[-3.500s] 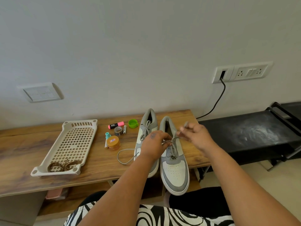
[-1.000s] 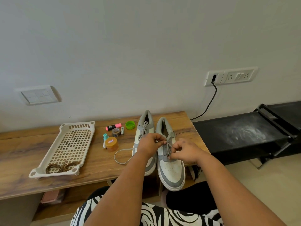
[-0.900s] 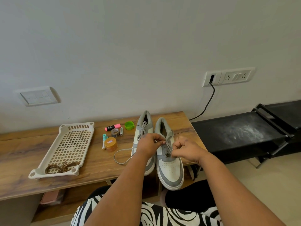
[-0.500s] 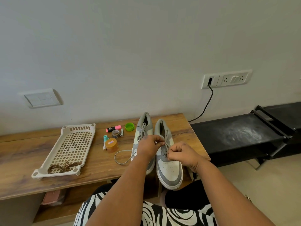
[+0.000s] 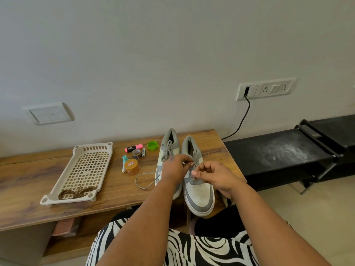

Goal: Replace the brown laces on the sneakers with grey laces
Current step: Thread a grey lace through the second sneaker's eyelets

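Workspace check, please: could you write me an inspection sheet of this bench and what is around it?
Surface: wooden bench, against a wall.
Job's things: two sneakers side by side, grey laces in both; loose lace loop left of them; brown laces in the slotted tray.
Clutter: pink highlighter, green cap, orange jar, tape roll, batteries.
Hands: left hand and right hand pinch the right sneaker's lace with their fingers.
Cables: black cord from wall socket.
Surroundings: black rack to the right.
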`<state>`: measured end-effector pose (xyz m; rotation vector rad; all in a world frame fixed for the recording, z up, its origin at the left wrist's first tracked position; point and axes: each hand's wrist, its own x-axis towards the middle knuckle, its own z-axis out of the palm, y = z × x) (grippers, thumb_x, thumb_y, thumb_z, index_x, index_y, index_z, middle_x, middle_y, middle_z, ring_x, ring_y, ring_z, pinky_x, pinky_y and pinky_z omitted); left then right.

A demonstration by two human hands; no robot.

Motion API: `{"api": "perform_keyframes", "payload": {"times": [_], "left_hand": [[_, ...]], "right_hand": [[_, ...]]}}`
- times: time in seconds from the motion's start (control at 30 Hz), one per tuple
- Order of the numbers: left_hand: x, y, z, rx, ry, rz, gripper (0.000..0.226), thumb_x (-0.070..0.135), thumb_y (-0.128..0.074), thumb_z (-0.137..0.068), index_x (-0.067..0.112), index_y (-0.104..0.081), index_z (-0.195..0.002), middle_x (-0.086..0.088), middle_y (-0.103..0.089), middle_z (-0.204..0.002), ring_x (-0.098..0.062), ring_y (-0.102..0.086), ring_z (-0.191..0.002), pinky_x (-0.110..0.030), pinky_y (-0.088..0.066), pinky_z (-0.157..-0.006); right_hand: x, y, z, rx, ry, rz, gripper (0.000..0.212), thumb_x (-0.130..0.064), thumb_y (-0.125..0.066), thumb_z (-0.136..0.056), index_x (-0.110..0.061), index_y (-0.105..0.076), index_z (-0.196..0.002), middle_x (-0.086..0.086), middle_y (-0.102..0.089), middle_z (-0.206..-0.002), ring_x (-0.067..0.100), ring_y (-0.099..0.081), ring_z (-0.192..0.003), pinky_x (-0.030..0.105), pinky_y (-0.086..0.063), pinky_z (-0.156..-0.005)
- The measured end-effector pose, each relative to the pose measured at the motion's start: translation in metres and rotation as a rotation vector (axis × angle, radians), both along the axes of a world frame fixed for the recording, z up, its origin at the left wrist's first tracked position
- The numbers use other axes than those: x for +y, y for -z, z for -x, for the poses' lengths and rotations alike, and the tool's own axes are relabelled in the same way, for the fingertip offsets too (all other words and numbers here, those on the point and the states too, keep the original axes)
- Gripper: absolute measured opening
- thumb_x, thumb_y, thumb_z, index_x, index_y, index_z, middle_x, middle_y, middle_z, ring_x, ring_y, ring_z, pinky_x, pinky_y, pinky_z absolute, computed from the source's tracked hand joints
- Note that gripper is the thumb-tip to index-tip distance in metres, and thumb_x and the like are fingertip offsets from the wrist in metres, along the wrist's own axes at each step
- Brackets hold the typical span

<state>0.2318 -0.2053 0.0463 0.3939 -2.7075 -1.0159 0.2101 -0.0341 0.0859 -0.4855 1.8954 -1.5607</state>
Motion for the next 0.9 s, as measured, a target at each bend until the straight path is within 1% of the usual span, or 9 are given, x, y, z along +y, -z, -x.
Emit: {"api": "perform_keyframes", "payload": {"times": [0.07, 0.17, 0.27, 0.37, 0.43, 0.5, 0.57, 0.63, 0.9], "left_hand": [[0.0, 0.002, 0.002, 0.031, -0.005, 0.033, 0.016, 0.032, -0.069, -0.089, 0.026, -0.073, -0.103, 0.01, -0.07, -0.101, -0.007, -0.063, -0.089, -0.031, -0.052, -0.083], [0.001, 0.003, 0.005, 0.073, 0.013, 0.08, 0.017, 0.031, -0.07, -0.089, 0.023, -0.073, -0.103, 0.007, -0.068, -0.103, -0.008, -0.061, -0.088, -0.028, -0.05, -0.082], [0.001, 0.004, 0.007, 0.108, 0.04, 0.146, 0.016, 0.031, -0.069, -0.09, 0.021, -0.074, -0.102, 0.003, -0.07, -0.101, -0.013, -0.063, -0.093, -0.033, -0.05, -0.083], [0.001, 0.006, 0.009, 0.12, 0.021, 0.136, 0.015, 0.03, -0.068, -0.091, 0.02, -0.074, -0.099, 0.003, -0.07, -0.099, -0.013, -0.062, -0.089, -0.033, -0.05, -0.081], [0.0, 0.008, 0.01, 0.111, 0.0, 0.09, 0.013, 0.03, -0.067, -0.091, 0.021, -0.073, -0.098, 0.005, -0.069, -0.099, -0.009, -0.058, -0.083, -0.031, -0.049, -0.081], [-0.001, 0.01, 0.01, 0.089, -0.011, 0.04, 0.011, 0.029, -0.067, -0.091, 0.022, -0.072, -0.098, 0.006, -0.069, -0.099, -0.006, -0.056, -0.083, -0.029, -0.049, -0.081], [-0.002, 0.012, 0.01, 0.073, -0.013, 0.006, 0.01, 0.029, -0.067, -0.092, 0.024, -0.072, -0.098, 0.007, -0.069, -0.1, -0.007, -0.058, -0.087, -0.027, -0.048, -0.081], [-0.002, 0.012, 0.01, 0.071, -0.012, -0.016, 0.009, 0.027, -0.066, -0.092, 0.025, -0.072, -0.098, 0.007, -0.069, -0.1, -0.007, -0.059, -0.089, -0.024, -0.046, -0.08], [-0.001, 0.015, 0.008, 0.057, -0.047, -0.081, 0.008, 0.026, -0.066, -0.092, 0.026, -0.072, -0.098, 0.011, -0.069, -0.094, -0.004, -0.06, -0.087, -0.02, -0.044, -0.078]], "right_hand": [[-0.005, 0.007, 0.006, 0.078, 0.178, -0.03, 0.007, -0.012, -0.072, -0.086, -0.017, -0.073, -0.09, 0.0, -0.072, -0.094, 0.01, -0.065, -0.089, 0.013, -0.049, -0.07], [-0.01, 0.015, 0.017, 0.244, 0.347, -0.172, 0.014, -0.014, -0.07, -0.088, -0.026, -0.068, -0.094, -0.004, -0.07, -0.092, 0.006, -0.062, -0.085, 0.014, -0.044, -0.065], [-0.017, 0.025, 0.025, 0.254, 0.405, -0.209, 0.023, -0.018, -0.074, -0.085, -0.025, -0.063, -0.103, -0.005, -0.071, -0.09, 0.008, -0.067, -0.085, 0.021, -0.051, -0.069], [-0.027, 0.032, 0.027, 0.225, 0.435, -0.256, 0.009, -0.019, -0.075, -0.085, -0.018, -0.072, -0.094, -0.003, -0.073, -0.083, 0.01, -0.07, -0.079, 0.028, -0.058, -0.076], [-0.032, 0.035, 0.025, 0.204, 0.436, -0.28, 0.005, -0.021, -0.075, -0.086, -0.016, -0.073, -0.088, -0.002, -0.072, -0.079, 0.01, -0.07, -0.075, 0.025, -0.057, -0.07], [-0.037, 0.039, 0.024, 0.234, 0.447, -0.329, 0.009, -0.025, -0.074, -0.086, -0.016, -0.072, -0.087, -0.001, -0.072, -0.08, 0.012, -0.069, -0.076, 0.022, -0.053, -0.064], [-0.039, 0.038, 0.022, 0.276, 0.455, -0.372, 0.011, -0.028, -0.072, -0.087, -0.016, -0.072, -0.086, -0.001, -0.07, -0.081, 0.01, -0.064, -0.073, 0.017, -0.044, -0.055], [-0.041, 0.037, 0.021, 0.299, 0.459, -0.386, 0.012, -0.028, -0.07, -0.088, -0.017, -0.07, -0.083, -0.001, -0.069, -0.08, 0.009, -0.06, -0.07, 0.016, -0.039, -0.052], [-0.054, 0.041, 0.016, 0.379, 0.544, -0.399, 0.019, -0.024, -0.067, -0.089, -0.012, -0.069, -0.075, 0.004, -0.069, -0.074, 0.018, -0.063, -0.07, 0.025, -0.046, -0.058]]}}
